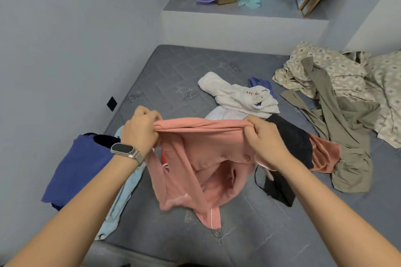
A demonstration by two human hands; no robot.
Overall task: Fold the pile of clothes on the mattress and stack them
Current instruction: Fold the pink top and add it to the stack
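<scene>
Both hands hold a pink garment (195, 158) up over the middle of the mattress (165, 76). The left hand (141, 130) and the right hand (264, 138) each have their fingers curled round its top edge, pinching the cloth taut between them, while the rest hangs down crumpled, its lowest tip near the mattress at 6 o'clock.

The task looks to be at an early stage. At 9 o'clock a blue garment (76, 169) lies roughly flat over a dark piece, perhaps the start of a stack, though I cannot tell if it is folded. A pale blue piece (121, 197) lies loose beside it. Still unfolded: a white top (238, 95) at 12 o'clock, black cloth (290, 136) and an olive garment (342, 136) at 3 o'clock, and patterned bedding (338, 69) at 2 o'clock.

The wall (54, 50) hems in the mattress's left edge, close to the blue garment. Bare mattress shows at 11 o'clock and at 5 to 6 o'clock near the person, likely the best room for laying the pink garment flat.
</scene>
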